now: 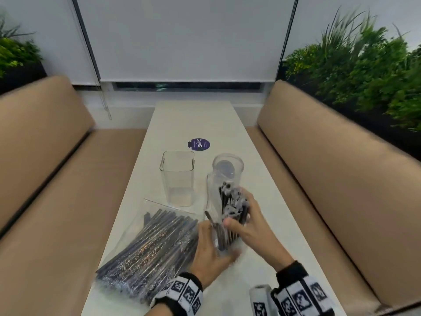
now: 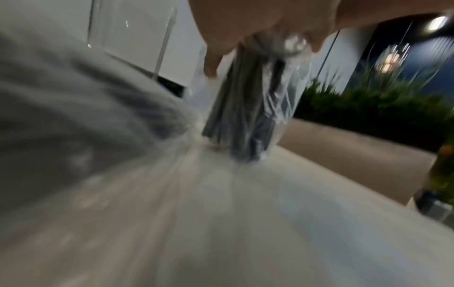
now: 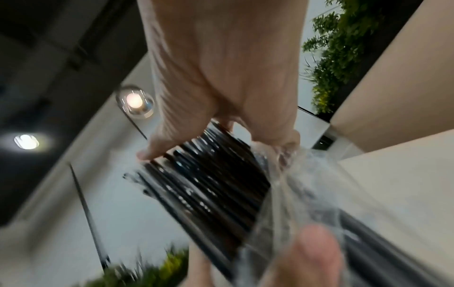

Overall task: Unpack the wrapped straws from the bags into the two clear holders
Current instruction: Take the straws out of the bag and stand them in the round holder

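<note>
The right hand [image 1: 247,224] grasps a bundle of wrapped black straws [image 1: 230,213], thumb and fingers curled round it, tilted toward the round clear holder [image 1: 227,169] behind. The left hand [image 1: 210,249] grips the bundle's clear bag [image 1: 224,245] at the lower end, apparently to anchor the film while the straws slide out. A second full bag of straws [image 1: 150,245] lies flat beside it on the white table [image 1: 193,119]. The square clear holder [image 1: 177,176] stands empty.

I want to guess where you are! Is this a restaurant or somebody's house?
Probably a cafe or restaurant booth: tan padded benches face each other across a long white table, with leafy planters behind and bags of wrapped straws being unpacked.
</note>
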